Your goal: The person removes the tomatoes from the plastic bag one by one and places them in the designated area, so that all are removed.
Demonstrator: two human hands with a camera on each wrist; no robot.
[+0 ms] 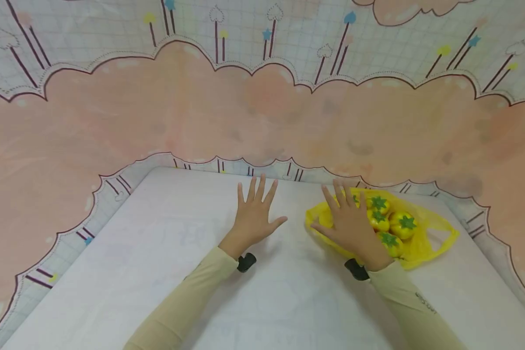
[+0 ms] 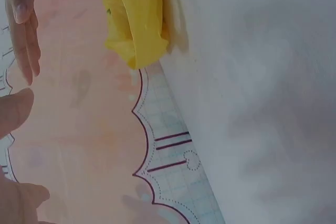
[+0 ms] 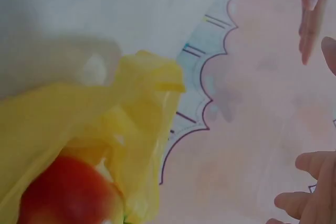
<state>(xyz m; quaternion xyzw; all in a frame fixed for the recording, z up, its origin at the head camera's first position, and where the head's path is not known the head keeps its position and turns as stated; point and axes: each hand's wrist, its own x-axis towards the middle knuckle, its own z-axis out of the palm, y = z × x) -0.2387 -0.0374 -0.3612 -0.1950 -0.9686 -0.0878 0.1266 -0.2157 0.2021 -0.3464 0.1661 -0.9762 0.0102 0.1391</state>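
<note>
My left hand (image 1: pixel 253 216) is held over the white table with its fingers spread and nothing in it. To its right, my right hand (image 1: pixel 352 226) has its fingers spread too and overlaps a yellow plastic bag (image 1: pixel 417 257) in the head view. Inside that bag lie several round yellow fruits (image 1: pixel 402 224) with green star-shaped leafy tops; some are hidden behind the right hand. Up close in the right wrist view, a red round fruit (image 3: pixel 71 195) shows at the opening of the bag (image 3: pixel 142 108). The left wrist view catches the crumpled bag end (image 2: pixel 136 19).
The white tabletop (image 1: pixel 157 233) reaches back to a wall hanging (image 1: pixel 245 112) with peach scalloped shapes and candle drawings. Black straps (image 1: pixel 246 262) sit at both wrists, below beige sleeves (image 1: pixel 188 296).
</note>
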